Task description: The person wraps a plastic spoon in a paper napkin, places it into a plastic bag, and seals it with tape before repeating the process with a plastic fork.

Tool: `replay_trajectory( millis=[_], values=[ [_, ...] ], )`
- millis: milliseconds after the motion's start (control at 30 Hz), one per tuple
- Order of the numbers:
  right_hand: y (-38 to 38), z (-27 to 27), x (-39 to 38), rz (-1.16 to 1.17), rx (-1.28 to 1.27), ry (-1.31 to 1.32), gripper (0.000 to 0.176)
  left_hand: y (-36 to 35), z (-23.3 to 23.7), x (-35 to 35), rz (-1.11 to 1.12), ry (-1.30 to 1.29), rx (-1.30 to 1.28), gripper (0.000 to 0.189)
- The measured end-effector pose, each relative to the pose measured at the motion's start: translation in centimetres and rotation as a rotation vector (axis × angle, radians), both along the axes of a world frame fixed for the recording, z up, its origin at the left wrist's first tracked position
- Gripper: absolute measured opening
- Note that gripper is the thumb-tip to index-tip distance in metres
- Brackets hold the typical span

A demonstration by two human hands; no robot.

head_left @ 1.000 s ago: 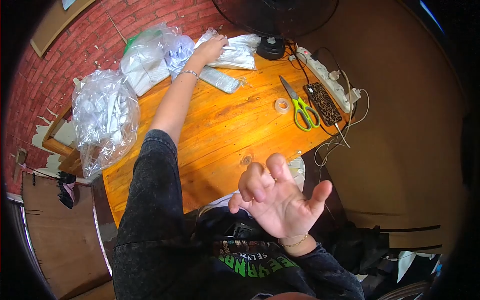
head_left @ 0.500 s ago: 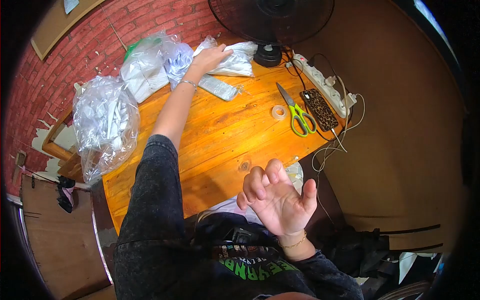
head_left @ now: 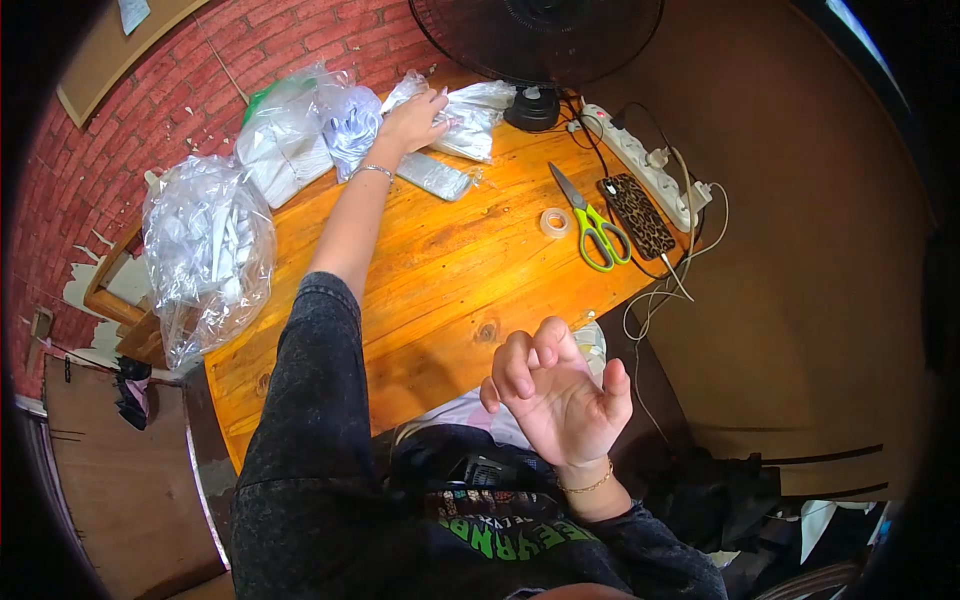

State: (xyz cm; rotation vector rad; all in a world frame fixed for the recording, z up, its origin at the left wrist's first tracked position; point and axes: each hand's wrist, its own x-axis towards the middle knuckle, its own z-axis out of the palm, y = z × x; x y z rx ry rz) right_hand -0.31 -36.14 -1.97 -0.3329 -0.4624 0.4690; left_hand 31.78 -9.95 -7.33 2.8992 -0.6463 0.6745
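Over the back of the wooden table (head_left: 430, 290), my left hand (head_left: 412, 122) has its fingers curled onto a clear plastic bag with whitish contents (head_left: 470, 122). Just below that hand lies a flat clear packet (head_left: 436, 177). To its left are a bundle of pale lilac material in plastic (head_left: 352, 130) and a clear bag of white items (head_left: 285, 150). My right hand (head_left: 562, 400) is raised palm up near the front edge, fingers apart and loosely bent, holding nothing.
A large bag of white pieces (head_left: 208, 245) sits at the left. Toward the right are green-handled scissors (head_left: 597, 236), a tape roll (head_left: 555, 223), a leopard-print phone (head_left: 638, 217) and a power strip with cables (head_left: 645, 165). A black fan (head_left: 535, 108) stands behind.
My left hand's fingers have bent inward on the clear bag, and the bag's right part has shifted slightly toward me. My right hand has stayed almost still.
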Motion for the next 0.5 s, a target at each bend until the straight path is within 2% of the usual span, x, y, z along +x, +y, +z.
replay_trajectory(
  millis=[267, 300, 400, 500],
  values=[
    [-0.2, -0.1, 0.0, -0.042, -0.063, -0.006, 0.047, -1.5, 0.0, 2.3, 0.267, 0.036, 0.075, 0.026],
    [-0.2, 0.1, 0.0, -0.07, -0.114, -0.012, 0.047, -1.8, 0.1, 2.2, 0.24, -0.078, 0.061, 0.017],
    [-0.3, 0.6, 0.0, -0.131, -0.219, -0.026, 0.046, -2.2, 0.8, 2.3, -0.031, -0.272, 0.022, 0.01],
    [-0.4, 0.6, 0.0, -0.138, -0.23, -0.027, 0.046, -1.8, 1.0, 3.5, -0.205, 0.039, -0.095, 0.014]
  ],
)
